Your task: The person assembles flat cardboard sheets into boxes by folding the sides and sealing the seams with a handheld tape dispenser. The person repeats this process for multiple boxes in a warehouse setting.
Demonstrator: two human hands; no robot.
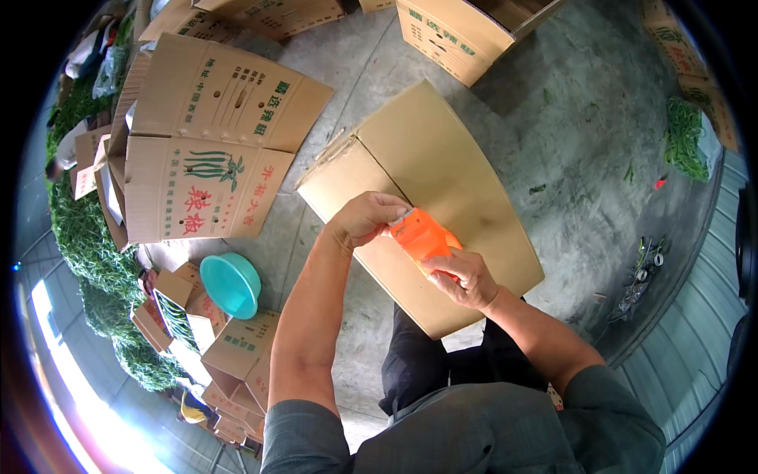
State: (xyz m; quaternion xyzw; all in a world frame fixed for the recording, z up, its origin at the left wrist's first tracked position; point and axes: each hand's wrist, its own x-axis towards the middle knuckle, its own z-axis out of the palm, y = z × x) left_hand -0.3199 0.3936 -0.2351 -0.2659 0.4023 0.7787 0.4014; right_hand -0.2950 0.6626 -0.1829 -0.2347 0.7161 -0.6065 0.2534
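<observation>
An orange tape dispenser (419, 235) is held over a closed cardboard box (442, 150) in front of my legs. The fingers of my right hand (464, 280) are wrapped round its lower right end. At its upper left end, beside a greyish edge, my left hand (369, 217) is closed with thumb and fingers pinched together. Whether a strip of tape lies between those fingertips is too small to tell. The box's flaps meet in a seam that runs under the dispenser, and its far left edge looks rough.
Printed cardboard boxes (229, 103) stand to the left, and an open box (458, 39) is at the far side. A turquoise basin (230, 286) sits among cartons at left. Heaped green vegetables (99, 237) line the left wall; a smaller bunch (685, 141) lies at right.
</observation>
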